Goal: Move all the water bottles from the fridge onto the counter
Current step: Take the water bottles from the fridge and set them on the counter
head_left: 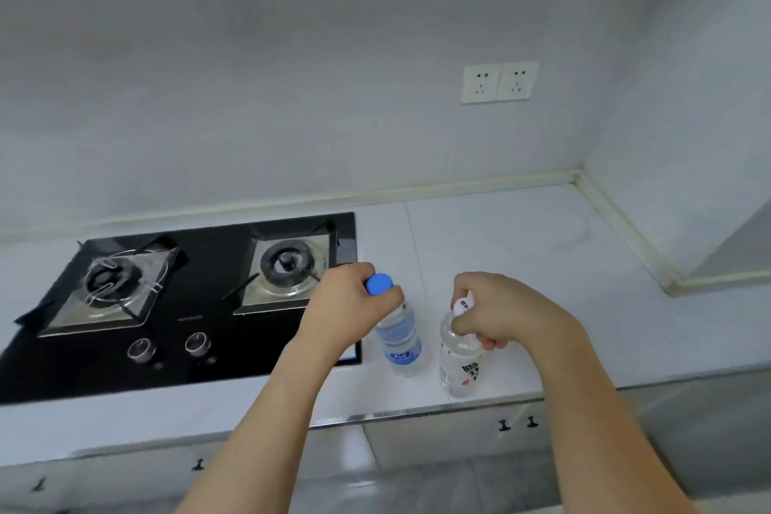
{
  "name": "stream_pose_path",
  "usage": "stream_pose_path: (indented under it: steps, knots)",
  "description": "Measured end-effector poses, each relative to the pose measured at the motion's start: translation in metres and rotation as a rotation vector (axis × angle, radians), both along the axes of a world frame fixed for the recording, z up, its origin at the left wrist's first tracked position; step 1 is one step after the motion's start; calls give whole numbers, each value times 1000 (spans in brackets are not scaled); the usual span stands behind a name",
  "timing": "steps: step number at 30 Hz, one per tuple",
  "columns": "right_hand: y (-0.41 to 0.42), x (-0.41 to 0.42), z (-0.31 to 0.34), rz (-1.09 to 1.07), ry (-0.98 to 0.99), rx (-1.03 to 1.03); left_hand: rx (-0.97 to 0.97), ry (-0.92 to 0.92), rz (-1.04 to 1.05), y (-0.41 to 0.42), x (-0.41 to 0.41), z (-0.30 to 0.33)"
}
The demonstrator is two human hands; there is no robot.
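Two clear water bottles stand upright on the white counter point(521, 246), just right of the stove. The blue-capped bottle point(399, 340) has a blue label; my left hand point(346, 311) grips its neck just below the cap. The white-capped bottle point(459, 367) carries a black and red print; my right hand point(496, 311) holds it round the neck and shoulder. Both bottle bases touch the counter near its front edge. The fridge is not in view.
A black two-burner gas stove point(196, 305) with two knobs fills the counter's left part. A double wall socket point(500, 82) sits on the wall above. The counter meets a side wall at the right. Cabinet doors with small dark handles point(517, 424) lie below the edge.
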State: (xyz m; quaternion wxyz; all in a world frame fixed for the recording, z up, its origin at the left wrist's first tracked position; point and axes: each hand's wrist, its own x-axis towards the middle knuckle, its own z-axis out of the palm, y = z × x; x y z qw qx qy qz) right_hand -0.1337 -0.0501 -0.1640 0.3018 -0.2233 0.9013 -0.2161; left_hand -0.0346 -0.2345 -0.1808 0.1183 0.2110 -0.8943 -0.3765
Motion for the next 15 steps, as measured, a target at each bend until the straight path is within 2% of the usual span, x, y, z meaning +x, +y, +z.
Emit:
stream_pose_path:
  steps: [5, 15]
  knots:
    - [-73, 23, 7, 136, 32, 6, -51, 49, 181, -55, 51, 11]
    - [-235, 105, 11, 370, 54, -37, -63, -29, 423, -186, 168, 5]
